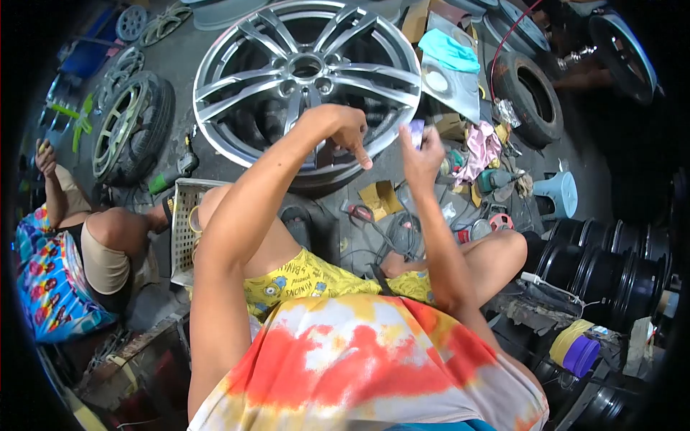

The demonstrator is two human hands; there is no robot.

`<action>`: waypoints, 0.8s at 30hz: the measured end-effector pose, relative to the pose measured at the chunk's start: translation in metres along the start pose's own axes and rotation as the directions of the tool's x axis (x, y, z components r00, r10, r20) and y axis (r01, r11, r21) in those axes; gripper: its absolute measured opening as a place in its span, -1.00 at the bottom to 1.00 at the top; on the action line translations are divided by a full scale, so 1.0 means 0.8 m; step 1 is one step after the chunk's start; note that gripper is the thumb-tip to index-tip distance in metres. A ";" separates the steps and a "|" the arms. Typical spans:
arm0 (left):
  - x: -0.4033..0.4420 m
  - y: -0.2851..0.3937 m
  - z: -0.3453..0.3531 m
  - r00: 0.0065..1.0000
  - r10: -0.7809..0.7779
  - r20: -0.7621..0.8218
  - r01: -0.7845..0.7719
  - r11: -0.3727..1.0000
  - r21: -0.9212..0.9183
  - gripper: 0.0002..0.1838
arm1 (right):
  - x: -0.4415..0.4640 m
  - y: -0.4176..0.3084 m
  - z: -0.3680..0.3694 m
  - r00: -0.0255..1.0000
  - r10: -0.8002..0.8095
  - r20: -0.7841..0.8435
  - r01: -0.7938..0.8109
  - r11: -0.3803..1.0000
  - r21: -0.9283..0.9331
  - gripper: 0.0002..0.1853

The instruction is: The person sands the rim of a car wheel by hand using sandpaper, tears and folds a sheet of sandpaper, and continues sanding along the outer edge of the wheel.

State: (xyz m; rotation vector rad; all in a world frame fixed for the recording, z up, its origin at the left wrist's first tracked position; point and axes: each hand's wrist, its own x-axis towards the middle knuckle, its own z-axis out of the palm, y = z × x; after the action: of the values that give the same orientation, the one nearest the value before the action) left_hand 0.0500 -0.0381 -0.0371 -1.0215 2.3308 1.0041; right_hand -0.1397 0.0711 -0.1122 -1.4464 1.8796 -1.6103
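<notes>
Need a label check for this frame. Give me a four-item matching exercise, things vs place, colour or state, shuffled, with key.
Things
1. Alloy wheel
2. Right hand
3. Plastic basket
4. Left hand

Places, colours, states
A. Beside the wearer's left leg
B. Overlapping the wheel's near side in this view
C. Silver, with paired spokes
D. Holding a small purplish piece

Pairs: 1-C, 2-D, 3-A, 4-B

Silver alloy wheel [306,83] is lying face-up just beyond the hands, paired spokes radiating from an open centre bore. Near edge is running beneath the left hand [350,133]; contact unclear. Small purple piece [416,131] is protruding from the right hand [425,154], blurred.
</notes>
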 end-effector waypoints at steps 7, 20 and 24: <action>-0.002 0.004 0.000 1.000 -0.009 -0.018 0.010 1.000 0.027 -0.17 | -0.018 -0.020 0.006 1.000 0.022 -0.021 -0.019 0.993 0.116 -0.60; -0.005 0.007 0.002 0.999 -0.017 -0.033 0.017 1.000 -0.007 -0.20 | 0.009 -0.017 0.007 0.997 0.044 -0.060 -0.041 0.998 0.056 -0.56; -0.004 0.002 0.003 0.999 0.027 -0.043 -0.027 1.000 -0.011 -0.22 | -0.039 -0.014 0.021 0.991 0.098 -0.086 -0.086 0.988 0.128 -0.60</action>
State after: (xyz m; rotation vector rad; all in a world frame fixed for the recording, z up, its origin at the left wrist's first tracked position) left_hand 0.0513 -0.0338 -0.0360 -1.0279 2.3816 1.0161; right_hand -0.1074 0.0874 -0.1201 -1.2365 1.8294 -1.7437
